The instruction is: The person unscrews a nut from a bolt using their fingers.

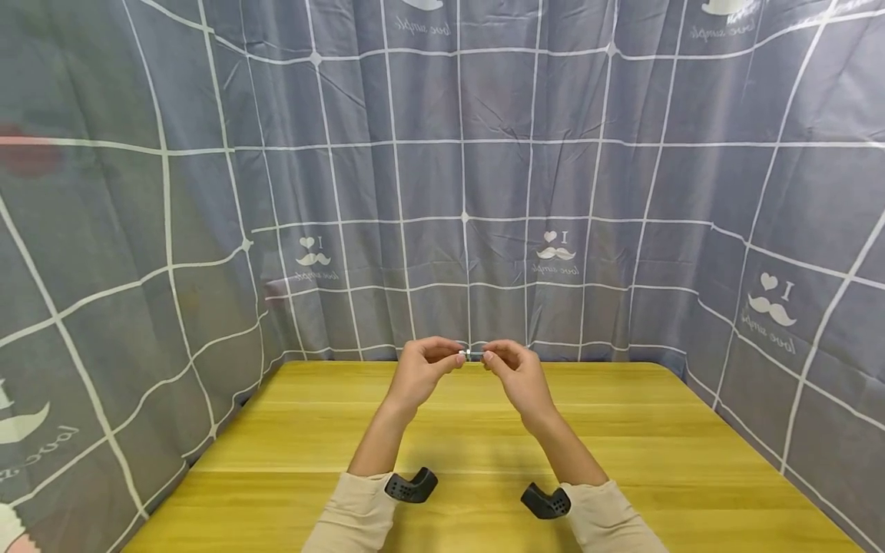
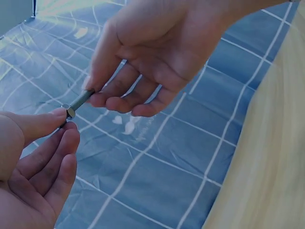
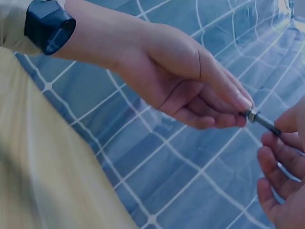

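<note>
A small metal bolt [image 2: 81, 100] with a threaded shank spans the gap between both hands, above the far edge of the table. A hex nut [image 3: 252, 115] sits on it close to the left fingertips. My left hand [image 1: 419, 374] pinches the bolt's nut end between thumb and fingers, which partly cover that end. With thumb and forefinger, my right hand [image 1: 520, 378] grips the opposite end of the shank. The other fingers of the right hand [image 2: 157, 52] are loosely bent. In the right wrist view the left hand [image 3: 183, 81] reaches in from the upper left.
Beneath the arms lies a yellow wood-grain table [image 1: 470, 453]. A grey curtain [image 1: 498, 184] with white grid lines hangs behind and at both sides. Each wrist carries a black device, the left one [image 1: 411, 485] and the right one [image 1: 546, 501], beside beige sleeves.
</note>
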`<state>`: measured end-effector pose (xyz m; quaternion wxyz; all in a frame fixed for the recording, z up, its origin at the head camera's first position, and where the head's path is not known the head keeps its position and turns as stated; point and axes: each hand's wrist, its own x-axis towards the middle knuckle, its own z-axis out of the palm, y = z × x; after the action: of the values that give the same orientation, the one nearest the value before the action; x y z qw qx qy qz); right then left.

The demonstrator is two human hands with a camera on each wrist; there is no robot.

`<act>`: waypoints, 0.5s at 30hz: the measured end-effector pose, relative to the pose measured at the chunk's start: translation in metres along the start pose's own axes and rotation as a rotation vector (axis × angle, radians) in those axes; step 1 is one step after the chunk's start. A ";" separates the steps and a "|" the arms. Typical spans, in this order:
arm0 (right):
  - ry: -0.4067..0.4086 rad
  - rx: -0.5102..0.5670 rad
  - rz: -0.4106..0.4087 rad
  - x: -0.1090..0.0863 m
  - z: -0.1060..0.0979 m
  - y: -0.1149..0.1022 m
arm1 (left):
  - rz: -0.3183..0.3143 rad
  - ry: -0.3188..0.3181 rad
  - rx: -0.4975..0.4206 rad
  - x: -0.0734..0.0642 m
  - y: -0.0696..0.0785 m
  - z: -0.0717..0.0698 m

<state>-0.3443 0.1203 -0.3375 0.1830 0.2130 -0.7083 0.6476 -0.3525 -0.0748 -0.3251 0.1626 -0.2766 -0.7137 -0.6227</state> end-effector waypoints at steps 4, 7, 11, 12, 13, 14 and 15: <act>-0.048 -0.047 -0.013 -0.001 0.001 -0.011 | 0.028 0.001 -0.006 0.000 0.004 0.002; -0.055 -0.082 -0.019 0.000 0.003 -0.016 | 0.036 -0.013 -0.021 0.001 0.005 0.002; -0.041 -0.129 -0.018 0.000 0.006 -0.019 | 0.046 -0.025 -0.021 0.001 0.004 0.002; -0.041 -0.136 -0.013 0.001 0.007 -0.019 | 0.042 -0.026 -0.018 0.001 0.004 0.001; -0.043 -0.140 -0.008 0.001 0.007 -0.019 | 0.040 -0.027 -0.016 0.001 0.003 0.001; -0.045 -0.144 -0.006 0.001 0.008 -0.020 | 0.036 -0.028 -0.011 0.001 0.003 0.000; -0.047 -0.142 -0.005 0.001 0.008 -0.020 | 0.032 -0.027 -0.007 0.001 0.003 0.000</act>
<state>-0.3346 0.1106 -0.3212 0.1827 0.2166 -0.7560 0.5901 -0.3517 -0.0746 -0.3219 0.1617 -0.2970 -0.7091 -0.6188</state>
